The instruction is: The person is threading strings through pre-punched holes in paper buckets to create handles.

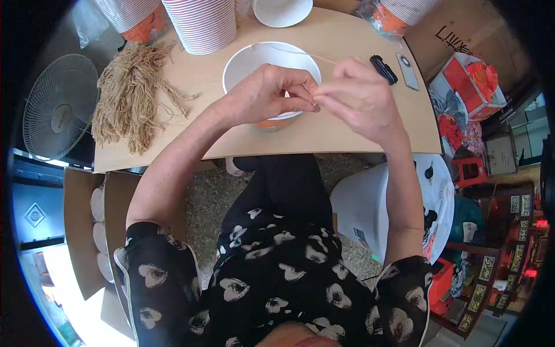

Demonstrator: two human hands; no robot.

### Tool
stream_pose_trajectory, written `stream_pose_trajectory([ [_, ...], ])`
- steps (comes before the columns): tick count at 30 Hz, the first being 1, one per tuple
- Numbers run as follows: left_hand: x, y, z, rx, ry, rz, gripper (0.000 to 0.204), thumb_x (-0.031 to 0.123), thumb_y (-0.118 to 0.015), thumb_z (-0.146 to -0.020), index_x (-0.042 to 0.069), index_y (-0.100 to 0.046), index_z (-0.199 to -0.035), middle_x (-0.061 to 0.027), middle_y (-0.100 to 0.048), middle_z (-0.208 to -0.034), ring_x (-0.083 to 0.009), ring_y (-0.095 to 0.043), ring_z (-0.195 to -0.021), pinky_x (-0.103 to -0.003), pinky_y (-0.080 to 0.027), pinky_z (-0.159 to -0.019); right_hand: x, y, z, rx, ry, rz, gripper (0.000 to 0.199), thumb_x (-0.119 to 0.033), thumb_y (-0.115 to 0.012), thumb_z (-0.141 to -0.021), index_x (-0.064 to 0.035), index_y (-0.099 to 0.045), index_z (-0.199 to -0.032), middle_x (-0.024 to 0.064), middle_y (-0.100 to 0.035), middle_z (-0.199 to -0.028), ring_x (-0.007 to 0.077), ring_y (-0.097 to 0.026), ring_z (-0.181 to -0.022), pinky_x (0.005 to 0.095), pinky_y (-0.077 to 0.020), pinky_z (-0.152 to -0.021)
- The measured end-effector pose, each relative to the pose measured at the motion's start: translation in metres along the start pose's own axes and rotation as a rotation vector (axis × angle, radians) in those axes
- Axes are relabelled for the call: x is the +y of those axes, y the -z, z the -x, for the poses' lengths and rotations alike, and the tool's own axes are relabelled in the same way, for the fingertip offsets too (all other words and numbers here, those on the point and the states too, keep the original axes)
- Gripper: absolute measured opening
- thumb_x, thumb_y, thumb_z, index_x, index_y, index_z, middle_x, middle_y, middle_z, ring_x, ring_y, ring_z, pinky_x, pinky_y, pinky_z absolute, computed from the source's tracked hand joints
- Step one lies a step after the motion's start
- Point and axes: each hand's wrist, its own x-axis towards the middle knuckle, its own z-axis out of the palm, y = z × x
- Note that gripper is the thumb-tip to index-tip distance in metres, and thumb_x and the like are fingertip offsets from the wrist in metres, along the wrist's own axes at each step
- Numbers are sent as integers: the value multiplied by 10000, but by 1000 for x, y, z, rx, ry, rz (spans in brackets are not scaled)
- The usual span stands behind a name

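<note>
Over a paper bucket (236, 72), white inside and orange on its lower outside, my two hands meet fingertip to fingertip. My left hand (269, 89) is closed, thumb and forefinger pinching a thin tan string (325, 59) by the bucket's near rim. My right hand (363, 101) pinches the same string at the meeting point, its fingers bent. One length of the string runs across the bucket's far side toward my right hand. Exactly how it is looped between the fingertips is too small to make out. A tangled heap of tan strings (133, 95) lies on the table to the left.
On the table (214, 136) stand a tall stack of paper buckets (202, 26), a white bowl-like container (283, 11) and bagged stacks (399, 17). A black object (383, 69) and phone (408, 71) lie right. Around are a fan (60, 110), cardboard box (84, 231) and white tub (358, 199).
</note>
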Motion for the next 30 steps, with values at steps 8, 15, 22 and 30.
stream_pose_trajectory([
  [8, -9, 0, -4, -40, 104, 238, 156, 53, -703, -907, 7, -695, -1056, -56, -755, -934, -90, -699, -898, -241, -548, -801, 25, -13, 20, 132, -334, -331, 218, -28, -681, -875, -43, -723, -1089, 48, -703, -992, 129, -648, -883, 257, -516, -755],
  [15, 11, -1, -5, 34, 213, 104, 302, 36, -708, -900, 20, -562, -1164, -58, -752, -905, -72, -670, -855, -242, -538, -738, -14, -16, 19, 206, -242, -56, 190, -35, -719, -832, -42, -731, -1021, 82, -688, -956, 246, -654, -891, 349, -511, -823],
  [22, 13, -8, -4, 74, 157, 7, 291, 39, -696, -901, 19, -565, -1161, -50, -751, -878, -34, -621, -743, -214, -488, -619, -6, -21, 17, 119, -128, 98, 91, -81, -729, -814, -42, -709, -894, 77, -689, -826, 262, -637, -799, 384, -490, -778],
  [30, 9, -11, 1, 69, 191, 257, 261, 8, -671, -906, 3, -563, -1144, -25, -724, -899, -33, -563, -642, -186, -429, -520, -11, -17, 22, 46, -374, -28, 60, -78, -707, -848, -28, -675, -856, 93, -686, -777, 251, -653, -766, 362, -499, -680],
])
